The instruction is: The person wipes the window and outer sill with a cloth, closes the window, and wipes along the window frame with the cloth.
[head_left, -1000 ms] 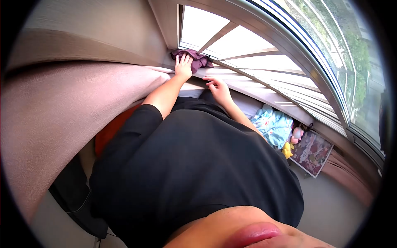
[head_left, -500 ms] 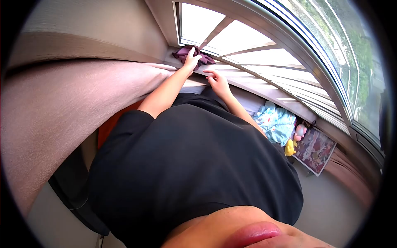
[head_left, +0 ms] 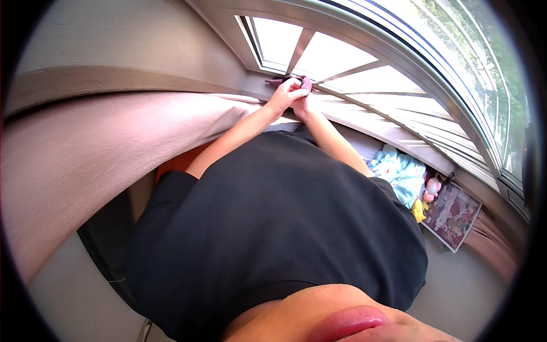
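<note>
A dark purple cloth (head_left: 306, 84) is bunched at the window sill, in the corner by the window frame. My left hand (head_left: 281, 98) is closed on it, fingers curled, with one end of the cloth sticking out to the left. Touching it from the right is my right hand (head_left: 301, 105), closed around the cloth's right part. The fingers overlap, so part of the grip is hidden.
The window (head_left: 336, 54) with its bars rises beyond my hands. A pink curtain (head_left: 114, 137) hangs on the left. To the right are a light blue cloth (head_left: 401, 176), a pink toy (head_left: 432, 188), a yellow toy (head_left: 419, 211) and a framed picture (head_left: 453, 216).
My right hand, empty before, has come to my left hand and taken hold of the cloth. The cloth, spread wider earlier, is now gathered between both hands. The view has shifted slightly.
</note>
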`<action>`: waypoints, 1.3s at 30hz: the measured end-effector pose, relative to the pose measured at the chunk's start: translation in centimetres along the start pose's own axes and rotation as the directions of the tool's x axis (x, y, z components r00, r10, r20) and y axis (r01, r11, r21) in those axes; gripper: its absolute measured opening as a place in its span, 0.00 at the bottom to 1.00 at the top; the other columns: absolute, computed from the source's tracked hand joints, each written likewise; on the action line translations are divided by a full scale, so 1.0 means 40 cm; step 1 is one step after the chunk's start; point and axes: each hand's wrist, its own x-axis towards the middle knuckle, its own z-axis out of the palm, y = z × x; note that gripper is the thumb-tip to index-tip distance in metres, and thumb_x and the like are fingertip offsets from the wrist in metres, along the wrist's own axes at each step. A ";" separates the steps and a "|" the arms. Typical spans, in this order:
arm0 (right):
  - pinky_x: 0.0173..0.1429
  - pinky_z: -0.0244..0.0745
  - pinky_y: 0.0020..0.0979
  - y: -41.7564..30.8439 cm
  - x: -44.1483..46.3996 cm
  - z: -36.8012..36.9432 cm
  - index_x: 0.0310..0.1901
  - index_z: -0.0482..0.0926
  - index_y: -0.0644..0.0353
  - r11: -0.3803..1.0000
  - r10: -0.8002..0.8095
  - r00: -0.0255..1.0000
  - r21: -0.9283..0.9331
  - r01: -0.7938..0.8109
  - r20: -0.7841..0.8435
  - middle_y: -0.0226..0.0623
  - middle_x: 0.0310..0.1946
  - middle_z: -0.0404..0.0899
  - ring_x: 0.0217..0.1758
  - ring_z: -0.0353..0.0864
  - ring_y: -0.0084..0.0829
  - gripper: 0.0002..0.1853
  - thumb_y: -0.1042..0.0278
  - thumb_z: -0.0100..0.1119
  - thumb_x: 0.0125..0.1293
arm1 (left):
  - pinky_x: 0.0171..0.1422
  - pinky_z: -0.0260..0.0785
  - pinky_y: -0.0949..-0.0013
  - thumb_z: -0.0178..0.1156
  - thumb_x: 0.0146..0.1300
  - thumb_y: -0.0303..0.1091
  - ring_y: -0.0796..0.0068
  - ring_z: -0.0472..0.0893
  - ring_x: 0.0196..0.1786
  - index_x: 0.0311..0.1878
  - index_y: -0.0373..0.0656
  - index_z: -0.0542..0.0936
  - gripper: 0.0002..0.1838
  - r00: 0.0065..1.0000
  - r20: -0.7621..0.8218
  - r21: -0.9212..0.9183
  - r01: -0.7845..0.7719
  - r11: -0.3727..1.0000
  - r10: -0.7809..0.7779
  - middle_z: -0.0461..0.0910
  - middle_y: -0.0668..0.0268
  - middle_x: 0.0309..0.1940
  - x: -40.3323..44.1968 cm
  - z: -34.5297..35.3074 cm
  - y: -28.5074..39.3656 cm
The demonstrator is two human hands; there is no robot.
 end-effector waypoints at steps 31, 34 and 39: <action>0.74 0.72 0.44 -0.413 -0.452 0.383 0.68 0.69 0.71 0.971 -0.221 0.903 0.172 0.167 0.369 0.47 0.61 0.79 0.64 0.80 0.42 0.26 0.76 0.50 0.68 | 0.76 0.66 0.63 0.66 0.74 0.33 0.71 0.76 0.68 0.72 0.35 0.68 0.28 0.953 0.168 0.010 -0.256 0.967 0.251 0.76 0.62 0.66 -0.152 0.132 0.454; 0.77 0.69 0.46 -0.416 -0.438 0.328 0.69 0.69 0.72 0.949 -0.138 0.889 0.314 -0.008 0.437 0.50 0.64 0.78 0.68 0.78 0.45 0.27 0.74 0.49 0.69 | 0.75 0.67 0.63 0.68 0.73 0.33 0.70 0.77 0.67 0.71 0.36 0.68 0.29 0.935 0.194 -0.020 -0.299 0.954 0.297 0.77 0.62 0.65 -0.148 0.175 0.474; 0.81 0.64 0.47 -0.429 -0.464 0.280 0.68 0.70 0.72 0.900 -0.166 0.832 0.427 -0.091 0.529 0.51 0.66 0.77 0.71 0.76 0.44 0.27 0.73 0.47 0.69 | 0.77 0.65 0.61 0.66 0.74 0.32 0.69 0.75 0.69 0.73 0.36 0.67 0.29 0.904 0.340 0.109 -0.312 0.944 0.260 0.76 0.61 0.66 -0.105 0.213 0.493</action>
